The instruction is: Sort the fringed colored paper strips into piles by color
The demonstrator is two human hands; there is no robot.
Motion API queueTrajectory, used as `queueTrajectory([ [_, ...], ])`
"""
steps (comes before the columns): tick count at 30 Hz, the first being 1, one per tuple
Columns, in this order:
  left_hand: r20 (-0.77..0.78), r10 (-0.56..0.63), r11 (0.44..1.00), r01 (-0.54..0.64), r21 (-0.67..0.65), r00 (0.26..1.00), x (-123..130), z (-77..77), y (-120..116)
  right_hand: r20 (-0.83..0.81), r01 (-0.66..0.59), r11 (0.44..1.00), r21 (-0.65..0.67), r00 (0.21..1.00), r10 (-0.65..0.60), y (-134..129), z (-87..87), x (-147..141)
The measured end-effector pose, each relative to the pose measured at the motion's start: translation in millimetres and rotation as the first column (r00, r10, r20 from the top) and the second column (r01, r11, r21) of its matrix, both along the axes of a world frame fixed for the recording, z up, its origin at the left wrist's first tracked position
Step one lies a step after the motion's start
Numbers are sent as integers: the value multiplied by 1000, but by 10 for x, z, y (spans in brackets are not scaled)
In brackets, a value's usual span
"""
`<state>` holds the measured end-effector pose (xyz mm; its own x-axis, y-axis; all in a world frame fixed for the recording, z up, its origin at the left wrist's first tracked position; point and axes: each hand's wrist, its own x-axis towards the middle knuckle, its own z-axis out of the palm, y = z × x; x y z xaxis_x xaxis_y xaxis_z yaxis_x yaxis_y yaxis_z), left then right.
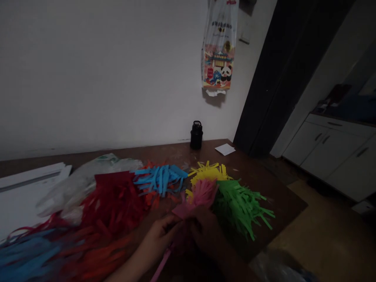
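Observation:
Both my hands meet at the near middle of the table around a pink fringed paper piece (204, 192). My left hand (163, 232) is closed on its lower left side, with a pink strip (162, 264) hanging below. From the right, my right hand (204, 227) pinches the same paper, its fingertips partly in shadow. The pink fringe spreads away from me, over the edge of a yellow fringed bundle (210, 171). Green fringed paper (242, 201) lies just right of my right hand. Left of the hands are red (114, 199) and blue (161, 178) fringed bundles.
A black bottle (196, 136) stands near the wall, with white paper (225, 149) beside it. Clear plastic (85, 182) and white sheets (29, 192) lie at left, blue strips (29, 252) and orange strips (102, 254) nearer. The table's edge slants down at right.

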<state>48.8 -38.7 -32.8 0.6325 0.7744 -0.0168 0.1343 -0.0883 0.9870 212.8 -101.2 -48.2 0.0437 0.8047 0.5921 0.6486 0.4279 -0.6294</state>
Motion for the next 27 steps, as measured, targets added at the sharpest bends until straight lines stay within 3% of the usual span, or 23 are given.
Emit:
queueTrajectory([
  [9, 51, 5, 985, 4, -171, 999, 21, -9, -22, -49, 6, 1000, 0, 999, -6, -25, 100, -22],
  [15, 61, -4, 983, 15, -184, 998, 19, -1, -48, -50, 17, 999, -30, 999, -18, -33, 92, -18],
  [20, 15, 3, 994, -1, -107, 1000, 31, -60, -24, -80, -4, 996, -90, 997, -3, -54, 116, -13],
  [27, -39, 57, 987, -50, 153, 998, 4, 11, 3, -46, 8, 991, -132, 999, -14, -63, 110, -37],
])
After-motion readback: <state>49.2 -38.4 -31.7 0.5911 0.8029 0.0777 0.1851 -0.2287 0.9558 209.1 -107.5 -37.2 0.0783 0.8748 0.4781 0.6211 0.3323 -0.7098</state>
